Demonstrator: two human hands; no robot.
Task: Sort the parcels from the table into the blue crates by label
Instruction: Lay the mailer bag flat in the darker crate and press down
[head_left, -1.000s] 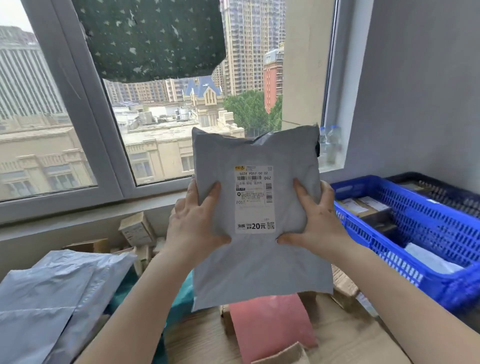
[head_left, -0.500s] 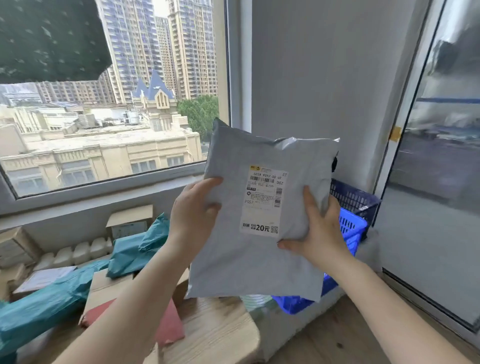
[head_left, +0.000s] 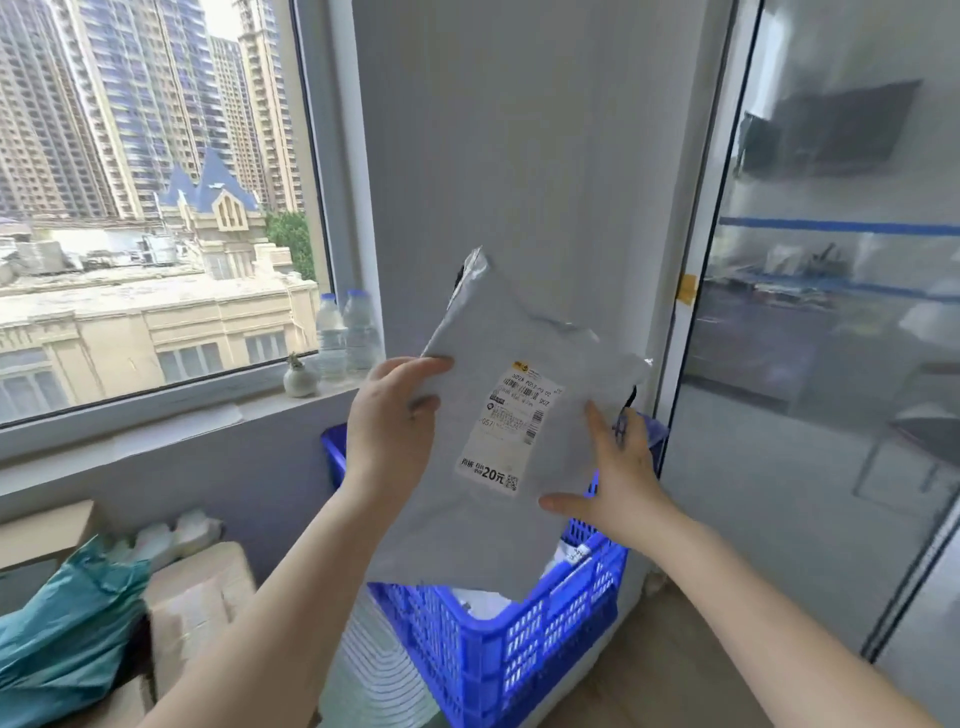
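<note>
A grey poly-mailer parcel (head_left: 467, 535) with a white shipping label (head_left: 511, 431) hangs tilted above the blue crate (head_left: 545, 639). Its lower edge is just over the crate's opening. My left hand (head_left: 389, 431) grips the parcel's upper left edge, thumb on the front. My right hand (head_left: 618, 483) lies against the parcel's lower right part with fingers straight and spread and the thumb stretched out to the left. White parcels (head_left: 478, 603) lie inside the crate, mostly hidden behind the grey one.
The crate stands against the grey wall, with a glass door (head_left: 831, 415) close on its right. Two water bottles (head_left: 345, 332) and a small vase (head_left: 300, 379) stand on the windowsill. A teal bag (head_left: 62, 639) and cardboard boxes (head_left: 197, 597) lie at the lower left.
My view swung right from the table to the crate. The parcel moved with both hands over the crate and tilted. My right hand's fingers have straightened.
</note>
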